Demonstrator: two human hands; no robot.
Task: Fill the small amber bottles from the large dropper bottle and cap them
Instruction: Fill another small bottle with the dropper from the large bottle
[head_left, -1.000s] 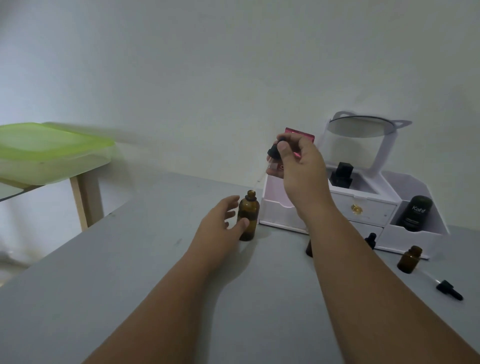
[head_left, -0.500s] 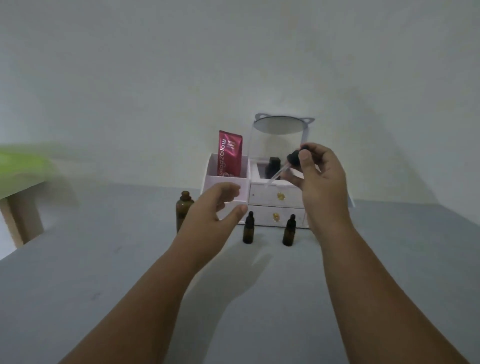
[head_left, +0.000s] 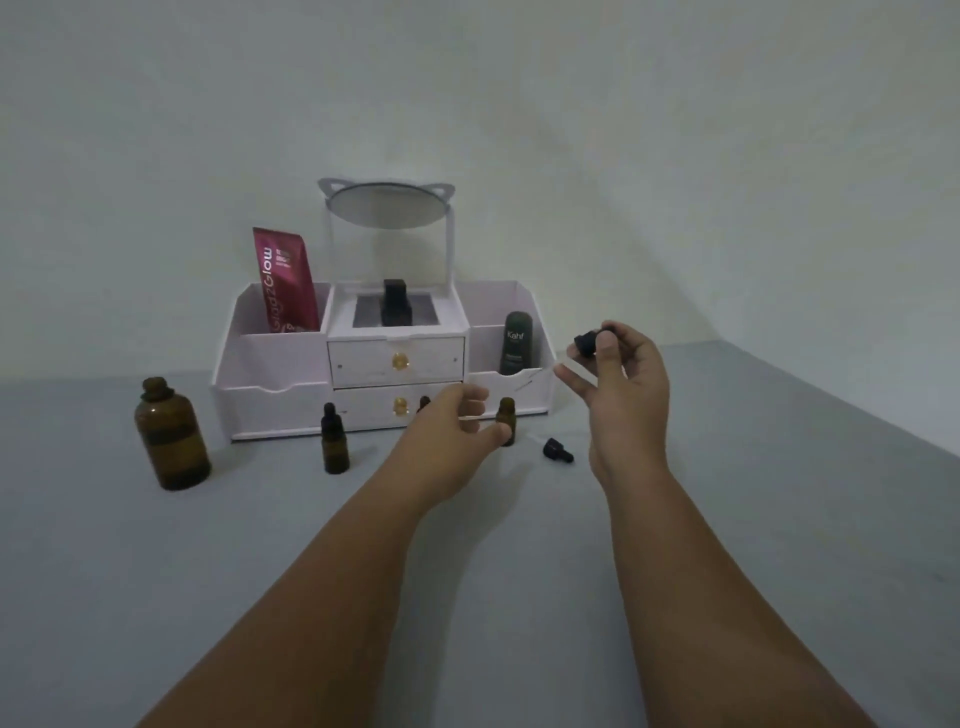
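Head view: the right hand (head_left: 621, 384) pinches a black-bulbed glass dropper (head_left: 586, 344), pipette slanting down-left toward the small uncapped amber glass bottle (head_left: 506, 418), which stands upright just below. The nearer left hand (head_left: 457, 423) curls loosely beside it, thumb touching. Half a second ago that hand hovered open, off any bottle.
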